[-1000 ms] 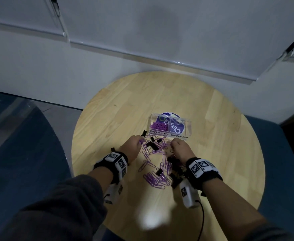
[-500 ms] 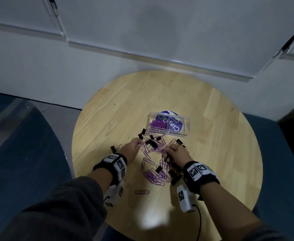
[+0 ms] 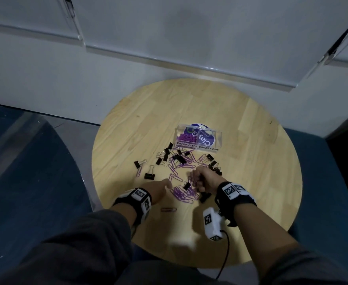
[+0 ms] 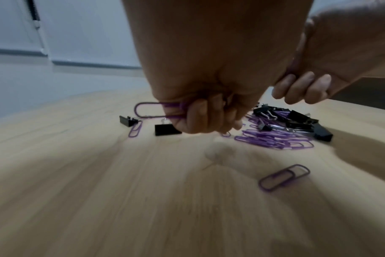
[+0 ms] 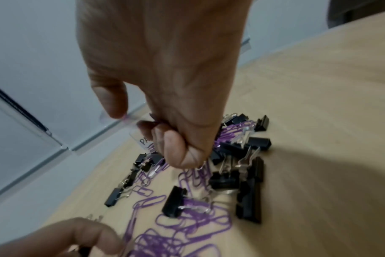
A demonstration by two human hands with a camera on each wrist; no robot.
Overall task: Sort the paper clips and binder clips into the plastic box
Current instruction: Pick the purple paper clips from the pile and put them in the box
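Note:
A clear plastic box [image 3: 199, 138] with two labelled compartments stands on the round wooden table [image 3: 251, 182]; purple paper clips lie in its left compartment. In front of it, purple paper clips [image 3: 181, 194] and black binder clips [image 3: 179, 158] lie scattered in a heap. My left hand [image 3: 158, 189] [image 4: 200, 111] grips purple paper clips in curled fingers, low over the table at the heap's near-left edge. My right hand [image 3: 202, 179] [image 5: 176, 147] holds purple paper clips in a fist just above the heap. A lone paper clip [image 3: 168, 209] [image 4: 283, 177] lies nearest me.
Two binder clips [image 3: 149, 174] lie apart at the left of the heap. A white wall [image 3: 169, 48] rises behind the table. Dark blue floor [image 3: 25, 171] surrounds it. A cable [image 3: 224, 256] hangs from my right wrist device.
Both hands have drawn back toward me from the part of the heap near the box, each with paper clips gathered in its fingers. A lone paper clip now lies near the front.

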